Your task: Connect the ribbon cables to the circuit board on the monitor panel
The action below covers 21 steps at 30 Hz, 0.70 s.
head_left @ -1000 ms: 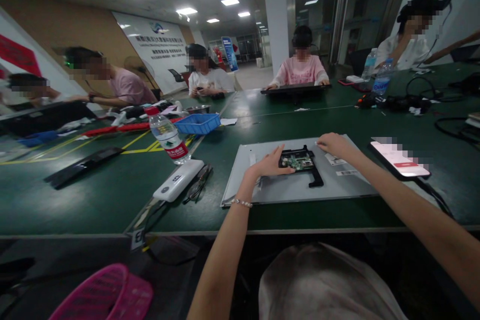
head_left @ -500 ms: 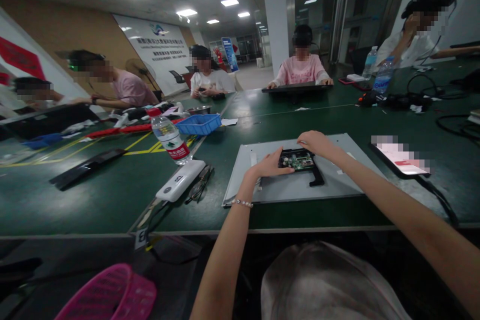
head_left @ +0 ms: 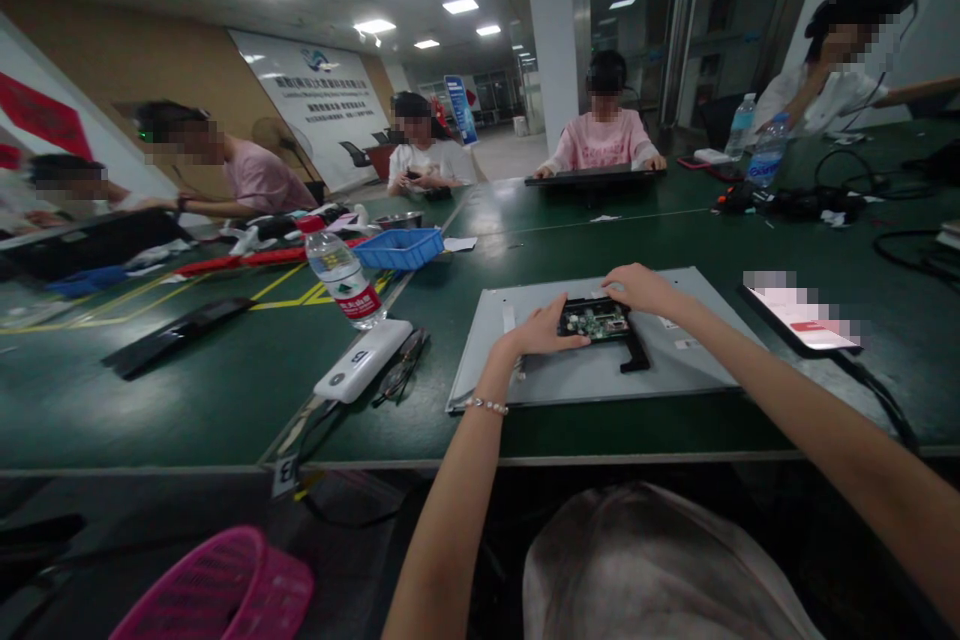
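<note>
the green desk [head_left: 225,400] runs across the view; at 12 o'clock, beyond it, a person in a pink top [head_left: 600,140] has both hands at a dark flat screen [head_left: 596,177]; the pale grey panel [head_left: 675,370] lies flat near the desk's close edge, straight ahead of the wearer; from the panel, the pink basket [head_left: 217,585] is at 8 o'clock, below the desk's edge, and a long black bar [head_left: 176,335] lies well apart at 9 o'clock; the blue tray [head_left: 401,248] is between 10 and 11 o'clock, with the red-capped bottle [head_left: 343,280] upright at 10 o'clock.

the black frame [head_left: 636,355] is on the panel, around the middle, its arm reaching out at 5 o'clock; the left hand [head_left: 538,330] is at the frame's 9 o'clock side, fingers wide apart, thumb along the near edge and the other fingers toward the far left corner, so that the hand spans that side; the right hand [head_left: 634,288] comes in at the frame's 1 o'clock, fingers bent and narrow, the tips at its far edge; whether they pinch something there i cannot tell.

the lit phone [head_left: 806,315] lies at 3 o'clock from the panel, a dark cable at its near end; the white device [head_left: 364,360] is at 9 o'clock, the folded glasses [head_left: 401,368] just beside it; the green circuit board [head_left: 600,322] sits inside the frame, between the hands.
</note>
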{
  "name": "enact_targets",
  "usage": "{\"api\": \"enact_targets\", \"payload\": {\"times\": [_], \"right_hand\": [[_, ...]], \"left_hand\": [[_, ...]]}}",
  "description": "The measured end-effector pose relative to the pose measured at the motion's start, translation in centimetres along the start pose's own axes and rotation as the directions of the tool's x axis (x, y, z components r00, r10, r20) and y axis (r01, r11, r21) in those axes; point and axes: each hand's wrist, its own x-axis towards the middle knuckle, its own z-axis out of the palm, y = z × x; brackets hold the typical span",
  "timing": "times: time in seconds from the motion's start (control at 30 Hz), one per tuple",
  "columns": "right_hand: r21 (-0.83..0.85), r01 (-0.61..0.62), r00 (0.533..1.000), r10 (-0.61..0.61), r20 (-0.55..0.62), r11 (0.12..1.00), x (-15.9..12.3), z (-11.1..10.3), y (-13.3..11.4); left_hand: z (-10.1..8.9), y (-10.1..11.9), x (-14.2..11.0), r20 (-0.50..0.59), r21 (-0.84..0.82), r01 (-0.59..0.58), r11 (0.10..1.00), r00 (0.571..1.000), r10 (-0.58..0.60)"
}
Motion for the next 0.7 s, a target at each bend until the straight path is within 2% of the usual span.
{"api": "enact_targets", "payload": {"times": [0.1, 0.23, 0.4, 0.7], "right_hand": [[0.002, -0.092, 0.996, 0.092, -0.021, 0.996, -1.1, 0.0, 1.7], [-0.022, -0.233, 0.966, 0.234, 0.114, 0.972, -3.0, 0.7, 4.2], [-0.004, -0.239, 0.959, 0.237, 0.156, 0.971, -4.3, 1.7, 5.8], [-0.019, -0.255, 0.948, 0.254, 0.191, 0.967, -5.0, 1.8, 5.4]], "left_hand": [[-0.1, 0.1, -0.1, 0.001, -0.004, -0.010, 1.000, 1.000, 0.010], [-0.3, 0.2, -0.2, 0.026, -0.014, 0.001, 1.000, 1.000, -0.001], [-0.1, -0.3, 0.1, 0.009, -0.017, -0.011, 1.000, 1.000, 0.011], [0.0, -0.2, 0.2, 0.017, -0.021, -0.049, 0.999, 0.999, 0.050]]}}
